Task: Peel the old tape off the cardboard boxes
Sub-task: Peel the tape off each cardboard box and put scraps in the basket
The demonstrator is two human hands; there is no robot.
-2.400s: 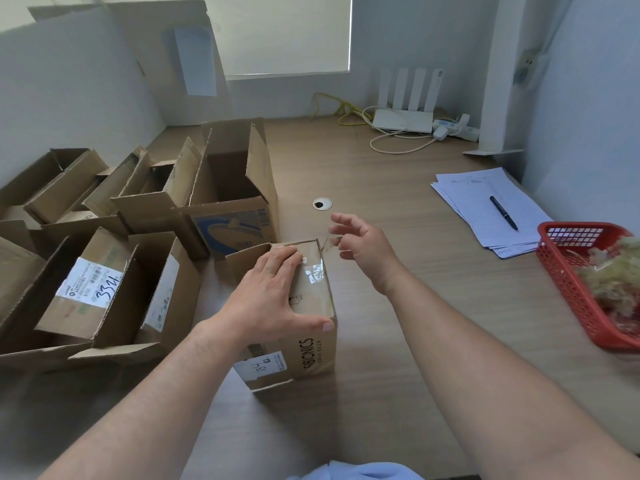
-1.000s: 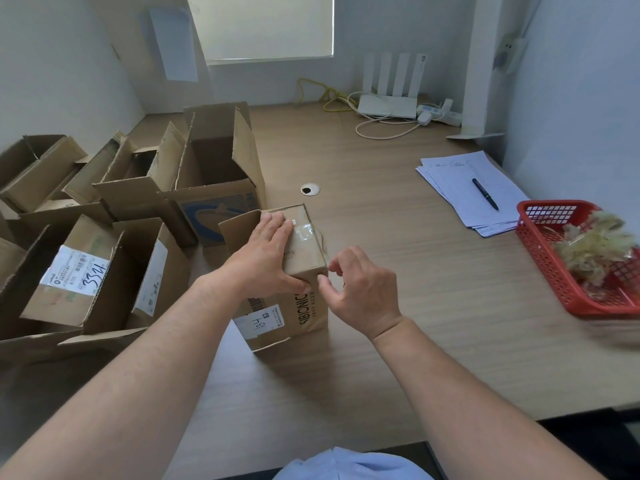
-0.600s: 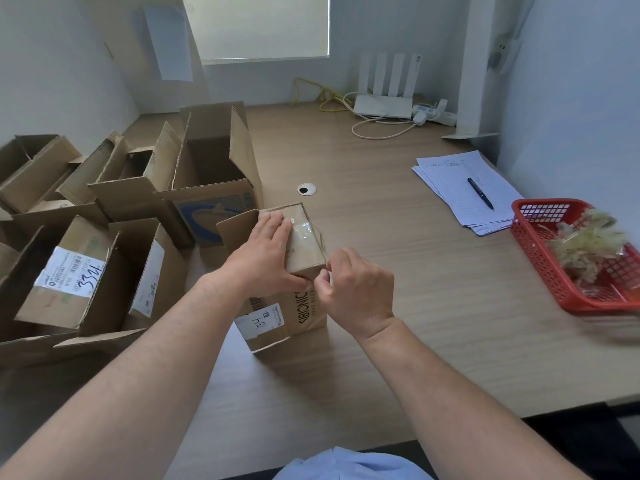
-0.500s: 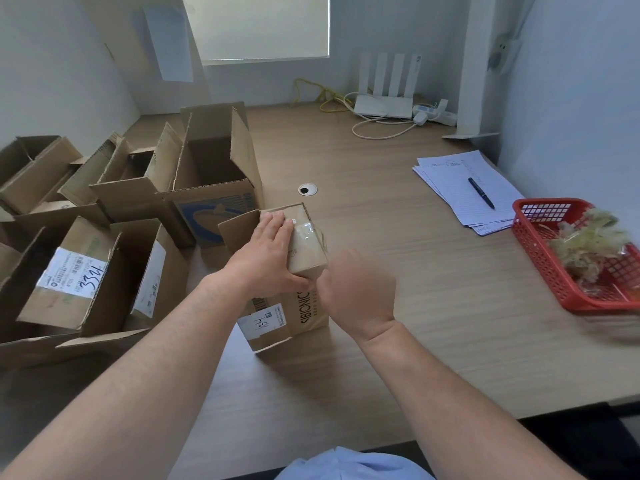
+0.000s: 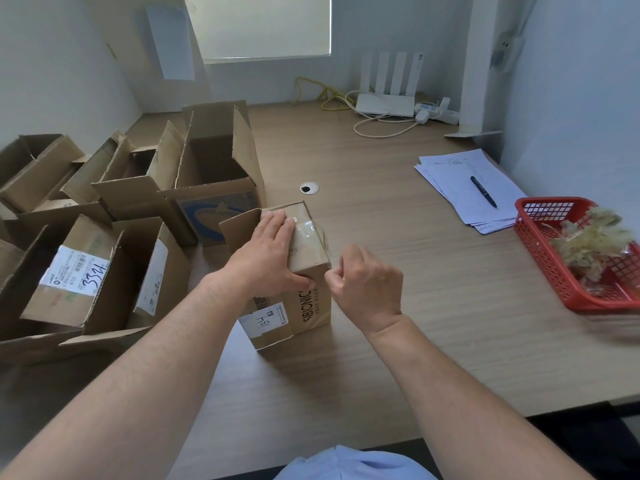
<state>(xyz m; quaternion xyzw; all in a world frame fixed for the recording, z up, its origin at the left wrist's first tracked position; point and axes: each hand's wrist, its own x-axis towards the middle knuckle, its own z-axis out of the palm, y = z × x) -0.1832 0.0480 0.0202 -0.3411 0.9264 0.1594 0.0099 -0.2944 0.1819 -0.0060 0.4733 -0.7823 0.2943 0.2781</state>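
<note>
A small cardboard box stood upright near the centre of a wooden worktop, with the person seated at its six o'clock. The left hand lay flat on the box's top, fingers straight and thumb pressed on the near face, steadying it. The right hand was curled tight at the box's near top corner, at three o'clock of the left; its grip appeared to pinch the end of the clear tape, though the film was too thin to see between the fingertips.

The box looked light and fairly stiff, likely to slide or tip unless pressed down. The tape looked glossy, thin and liable to tear, so it was best taken at a lifted corner and pulled low along the flap.

Open boxes crowded nine to eleven o'clock. A red basket holding peeled scraps sat at three o'clock. Bare worktop lay between.
</note>
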